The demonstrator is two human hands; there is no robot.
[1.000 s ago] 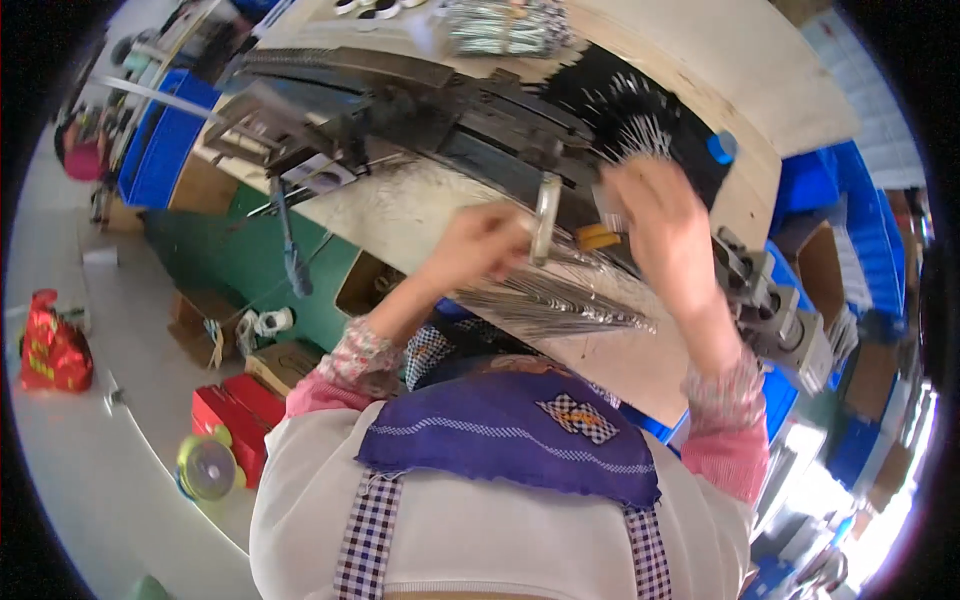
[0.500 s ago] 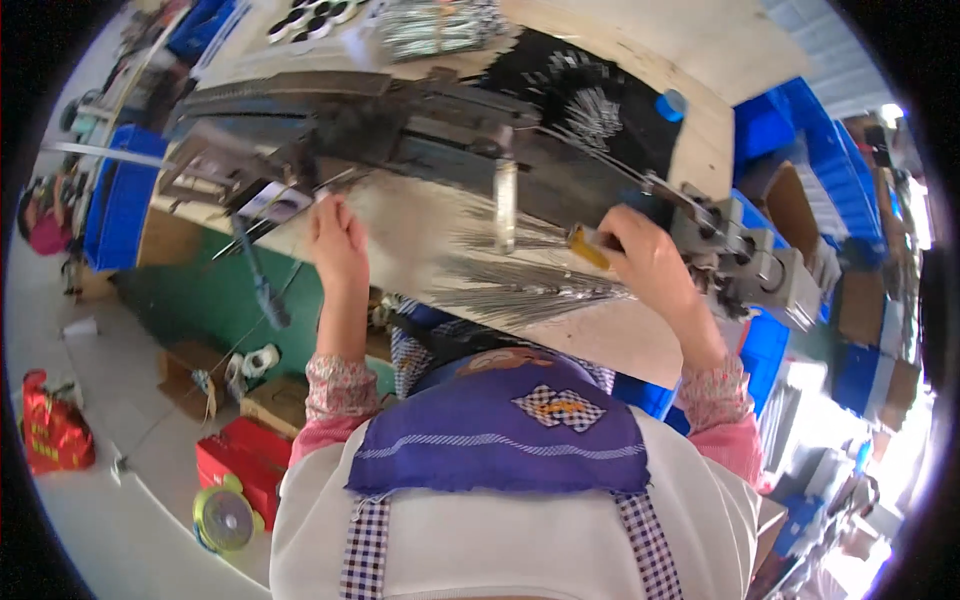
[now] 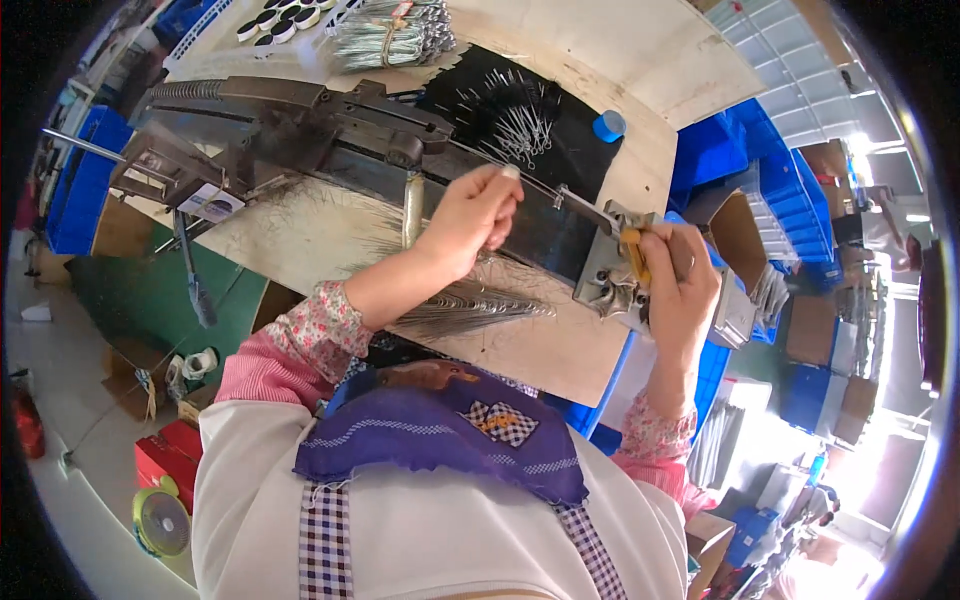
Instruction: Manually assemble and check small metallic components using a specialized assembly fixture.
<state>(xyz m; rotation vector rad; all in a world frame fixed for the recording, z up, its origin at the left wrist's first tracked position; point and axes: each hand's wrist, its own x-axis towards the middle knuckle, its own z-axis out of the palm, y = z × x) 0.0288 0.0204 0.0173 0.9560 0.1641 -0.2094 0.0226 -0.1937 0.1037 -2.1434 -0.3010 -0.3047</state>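
Note:
My left hand [image 3: 475, 215] is held over the dark metal bed [image 3: 365, 160] of a bench machine, thumb and fingers pinched together. Whatever they may hold is too small or hidden to make out. At the right end of the bed, my right hand [image 3: 685, 270] is closed round a yellow handle [image 3: 633, 255] beside a metal clamp block [image 3: 600, 285]. A thin metal rod [image 3: 580, 200] runs along the bed to that block. Below my left hand, a fan of thin wires [image 3: 475, 305] lies on the wooden bench [image 3: 545, 350].
Looped wire pieces [image 3: 525, 130] lie on a black sheet [image 3: 580, 155] behind the machine, near a blue cap [image 3: 608, 126]. A tied wire bundle [image 3: 395, 40] sits at the back. Blue bins [image 3: 745, 150] stand right. An upright metal tube [image 3: 412, 210] rises near the bench's front.
My left hand has swung right from the machine's left end to over the bed. My right hand has moved right with the yellow handle, up to the clamp block. The view has shifted.

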